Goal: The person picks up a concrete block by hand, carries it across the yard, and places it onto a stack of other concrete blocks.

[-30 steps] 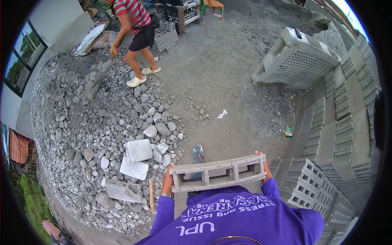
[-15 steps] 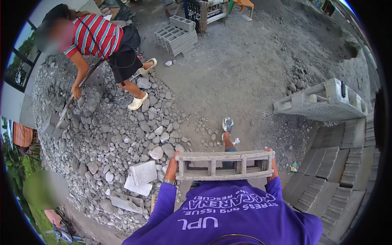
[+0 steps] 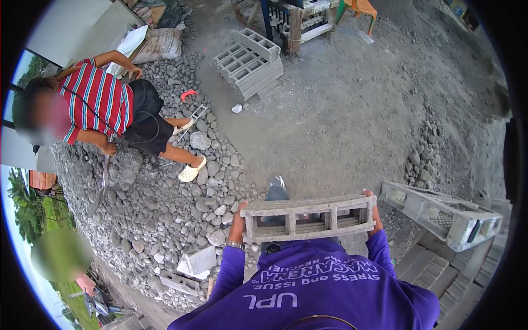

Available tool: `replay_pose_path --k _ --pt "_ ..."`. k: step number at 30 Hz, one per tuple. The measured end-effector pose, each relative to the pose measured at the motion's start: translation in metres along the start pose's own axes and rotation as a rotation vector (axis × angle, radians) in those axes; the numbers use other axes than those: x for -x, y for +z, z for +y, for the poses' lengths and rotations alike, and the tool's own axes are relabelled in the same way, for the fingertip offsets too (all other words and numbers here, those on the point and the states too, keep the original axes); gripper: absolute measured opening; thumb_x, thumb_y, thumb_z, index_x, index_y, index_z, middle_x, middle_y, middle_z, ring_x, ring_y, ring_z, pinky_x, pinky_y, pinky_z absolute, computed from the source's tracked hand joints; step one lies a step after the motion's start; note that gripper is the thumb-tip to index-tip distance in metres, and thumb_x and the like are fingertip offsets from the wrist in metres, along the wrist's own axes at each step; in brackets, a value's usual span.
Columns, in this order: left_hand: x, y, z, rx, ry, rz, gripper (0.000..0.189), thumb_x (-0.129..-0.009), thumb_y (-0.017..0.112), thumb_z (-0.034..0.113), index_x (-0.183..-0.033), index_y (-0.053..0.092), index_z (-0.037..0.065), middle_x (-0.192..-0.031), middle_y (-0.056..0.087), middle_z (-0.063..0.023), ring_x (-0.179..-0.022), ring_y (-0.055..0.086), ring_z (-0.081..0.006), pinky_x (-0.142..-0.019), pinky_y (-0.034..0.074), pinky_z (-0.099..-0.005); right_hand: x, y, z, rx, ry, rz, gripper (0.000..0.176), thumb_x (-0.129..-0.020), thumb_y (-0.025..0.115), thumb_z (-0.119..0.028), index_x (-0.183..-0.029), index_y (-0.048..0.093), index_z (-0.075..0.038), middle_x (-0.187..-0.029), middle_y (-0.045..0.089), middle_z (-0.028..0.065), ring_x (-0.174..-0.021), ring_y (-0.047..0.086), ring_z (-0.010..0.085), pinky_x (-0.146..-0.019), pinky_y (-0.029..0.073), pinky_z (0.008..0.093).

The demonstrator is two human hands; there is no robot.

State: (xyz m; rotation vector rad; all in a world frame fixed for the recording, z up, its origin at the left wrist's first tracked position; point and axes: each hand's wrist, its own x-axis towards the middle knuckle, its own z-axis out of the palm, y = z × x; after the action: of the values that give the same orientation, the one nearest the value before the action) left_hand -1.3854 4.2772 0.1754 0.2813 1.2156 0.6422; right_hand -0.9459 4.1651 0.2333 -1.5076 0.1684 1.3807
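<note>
A grey hollow concrete block (image 3: 313,234) spans the space in front of my body, its row of openings facing up toward me. My left hand (image 3: 237,224) grips its left end, fingers along the outer side, with a watch on that wrist. At the right end my right hand (image 3: 375,213) closes around the edge, fingertips showing at the top corner. The block is held level at waist height, over my legs and one shoe (image 3: 278,182).
Loose stones (image 3: 159,220) cover the ground on the left, where a person (image 3: 104,102) in a striped shirt holds a shovel (image 3: 102,190). Stacked hollow blocks (image 3: 250,66) stand ahead. A grey crate (image 3: 440,212) is at right, beside rows of blocks (image 3: 423,269).
My view has shifted as I walk, and the crate and block rows sit lower right. The block stays in both hands. The other person has straightened somewhat, shovel drawn closer.
</note>
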Motion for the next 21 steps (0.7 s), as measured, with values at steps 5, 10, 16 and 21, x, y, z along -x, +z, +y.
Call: replay_pose_path --k 5,10,16,21 --pt "-0.136 -0.01 0.064 -0.124 0.013 0.0 0.051 -0.094 0.055 0.042 -0.12 0.061 -0.002 -0.108 0.066 -0.0066 -0.093 0.06 -0.0149 -0.085 0.047 -0.0281 -0.072 0.073 -0.059 -0.097 0.069 0.017 0.032 -0.085 0.059 -0.043 -0.081 0.055 -0.011 -0.072 0.058 0.0055 -0.064 0.057 0.02 -0.062 0.048 0.0366" --pt "-0.188 0.082 0.225 -0.224 -0.003 -0.12 0.051 -0.095 0.053 0.043 -0.116 0.063 -0.002 -0.106 0.066 -0.0069 -0.092 0.06 -0.0152 -0.084 0.046 -0.0276 -0.116 0.16 -0.131 -0.215 0.055 0.064 0.031 -0.086 0.058 -0.042 -0.08 0.055 -0.012 -0.072 0.059 0.0065 -0.063 0.058 0.0205 -0.059 0.049 0.0358" --pt "-0.265 0.14 0.371 -0.242 -0.085 -0.056 0.045 -0.096 0.054 0.039 -0.114 0.063 -0.001 -0.098 0.066 -0.0049 -0.09 0.06 -0.0141 -0.082 0.047 -0.0275 -0.171 0.264 -0.207 -0.325 0.02 0.091 0.031 -0.087 0.057 -0.043 -0.08 0.055 -0.012 -0.071 0.057 0.0042 -0.064 0.057 0.0183 -0.06 0.049 0.0341" --pt "-0.381 0.158 0.467 -0.185 -0.037 -0.037 0.043 -0.096 0.055 0.037 -0.116 0.061 0.0 -0.104 0.065 -0.0048 -0.093 0.06 -0.0161 -0.085 0.047 -0.0302 -0.291 0.339 -0.269 -0.434 0.089 0.056 0.034 -0.088 0.058 -0.045 -0.081 0.056 -0.012 -0.076 0.06 0.0053 -0.066 0.057 0.0177 -0.064 0.049 0.0331"
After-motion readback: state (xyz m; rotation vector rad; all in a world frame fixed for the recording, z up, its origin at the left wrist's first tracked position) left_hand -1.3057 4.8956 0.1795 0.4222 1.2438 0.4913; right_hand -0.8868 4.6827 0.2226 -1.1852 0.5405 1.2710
